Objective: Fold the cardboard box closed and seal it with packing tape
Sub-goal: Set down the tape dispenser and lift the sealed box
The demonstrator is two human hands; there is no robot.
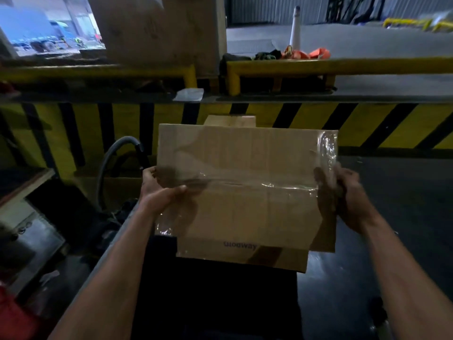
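A brown cardboard box (pixel 245 212) is held up in front of me, its flaps folded shut. Clear shiny packing tape (pixel 274 186) runs across the middle seam and wraps over the right edge near the top corner. My left hand (pixel 161 190) grips the box's left edge, thumb lying on the taped seam. My right hand (pixel 343 192) clasps the right edge, fingers pressed on the tape there. Purple lettering shows low on the front face. No tape roll or dispenser is visible.
A yellow-and-black striped barrier (pixel 318 123) stands just behind the box, with a yellow rail (pixel 343 65) above it. A grey hose (pixel 110 158) curves at the left. Another cardboard piece (pixel 230 120) peeks above the box. Dark floor (pixel 404 192) lies to the right.
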